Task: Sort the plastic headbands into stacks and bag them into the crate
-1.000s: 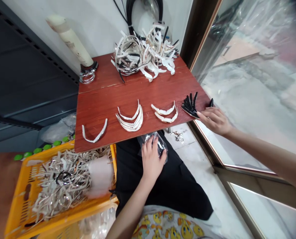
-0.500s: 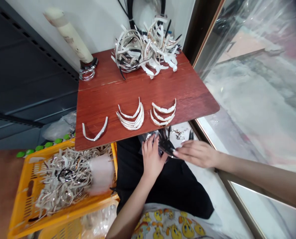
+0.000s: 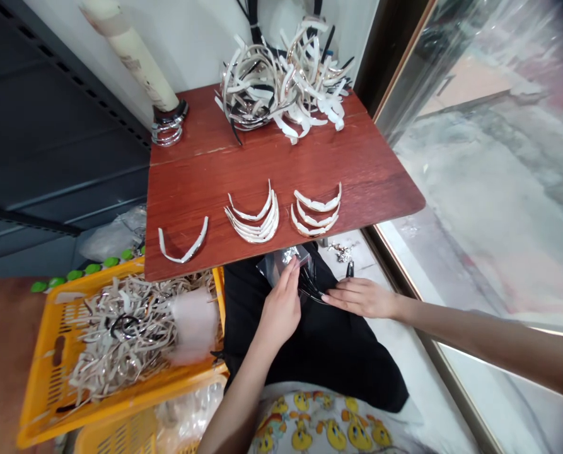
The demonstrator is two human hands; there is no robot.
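Note:
My left hand [image 3: 280,308] grips the edge of a clear plastic bag [image 3: 285,261] on my lap, just below the red wooden table [image 3: 281,164]. My right hand [image 3: 360,297] holds a bunch of black curved pieces [image 3: 309,287] and pushes them toward the bag's mouth. On the table's near side lie a single white curved piece [image 3: 183,243], a stack of white curved pieces [image 3: 255,221] and a smaller stack [image 3: 315,211].
A tangled heap of white and silver headbands [image 3: 285,88] sits at the table's far side. A cream cylinder [image 3: 134,57] with metal rings stands at the back left. A yellow crate [image 3: 40,372] of pale strips is at my left. A window runs along the right.
My right hand took the black pieces off the table's right corner and carried them down to the bag on my lap. My left hand stayed on the bag.

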